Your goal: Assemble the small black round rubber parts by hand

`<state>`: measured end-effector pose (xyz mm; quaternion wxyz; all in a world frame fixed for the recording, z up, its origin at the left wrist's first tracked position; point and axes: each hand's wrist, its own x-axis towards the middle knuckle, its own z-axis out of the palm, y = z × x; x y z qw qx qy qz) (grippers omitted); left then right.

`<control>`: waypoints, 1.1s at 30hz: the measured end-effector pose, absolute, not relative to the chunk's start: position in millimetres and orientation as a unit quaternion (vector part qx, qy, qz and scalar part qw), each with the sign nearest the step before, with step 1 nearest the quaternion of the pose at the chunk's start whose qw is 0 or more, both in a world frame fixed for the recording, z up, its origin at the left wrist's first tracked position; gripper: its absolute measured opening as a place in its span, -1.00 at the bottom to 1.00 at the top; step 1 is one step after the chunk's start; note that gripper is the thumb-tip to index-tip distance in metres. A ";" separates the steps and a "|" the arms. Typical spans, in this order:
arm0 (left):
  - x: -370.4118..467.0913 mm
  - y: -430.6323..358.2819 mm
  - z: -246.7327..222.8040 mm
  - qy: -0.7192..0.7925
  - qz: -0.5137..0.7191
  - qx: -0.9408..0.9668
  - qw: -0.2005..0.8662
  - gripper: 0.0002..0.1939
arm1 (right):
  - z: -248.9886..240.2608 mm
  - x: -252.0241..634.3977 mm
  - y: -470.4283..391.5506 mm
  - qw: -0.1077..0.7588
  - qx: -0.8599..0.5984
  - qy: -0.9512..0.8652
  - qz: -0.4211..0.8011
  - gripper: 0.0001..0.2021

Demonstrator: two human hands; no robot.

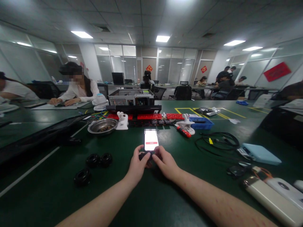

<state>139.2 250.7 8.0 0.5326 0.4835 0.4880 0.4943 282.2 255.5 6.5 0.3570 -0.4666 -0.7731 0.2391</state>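
Observation:
My left hand and my right hand meet near the middle of the green table, with fingers pinched round a small black object between them. Its details are mostly hidden by the fingers. Just beyond the fingertips is a phone with a lit white screen and a red bar. To the left of my left hand, black rings rest on the table.
A metal bowl with small parts, a white stand, a red-handled screwdriver and a blue tray stand farther back, before an open computer case. Black cables and a light-blue box lie right. A person sits back left.

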 end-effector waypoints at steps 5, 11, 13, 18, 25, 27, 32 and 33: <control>138.3 249.5 9.4 0.496 0.493 0.483 0.526 -0.44 | 4.5 282.1 259.5 0.306 -0.441 -0.807 0.248 -0.81; 138.1 251.6 9.5 0.495 0.506 0.464 0.533 -0.53 | 7.2 280.9 257.4 0.315 -0.434 -0.812 0.232 -0.74; 138.5 252.6 9.5 0.502 0.501 0.462 0.533 -0.57 | 7.1 281.4 257.6 0.318 -0.428 -0.816 0.224 -0.68; 139.8 252.9 10.1 0.488 0.480 0.476 0.552 -0.62 | 6.3 284.2 259.6 0.305 -0.403 -0.836 0.211 -0.63; 139.9 248.5 15.8 0.510 0.462 0.494 0.532 -0.60 | 10.7 285.3 255.3 0.293 -0.408 -0.838 0.214 -0.65; 140.4 246.7 18.3 0.529 0.445 0.511 0.510 -0.65 | 11.4 284.8 254.3 0.295 -0.412 -0.831 0.230 -0.68; 141.2 246.3 19.2 0.546 0.436 0.518 0.493 -0.74 | 11.6 283.3 254.9 0.306 -0.410 -0.823 0.247 -0.71; 141.1 246.7 18.8 0.544 0.439 0.513 0.498 -0.74 | 11.7 283.0 255.1 0.306 -0.408 -0.824 0.248 -0.71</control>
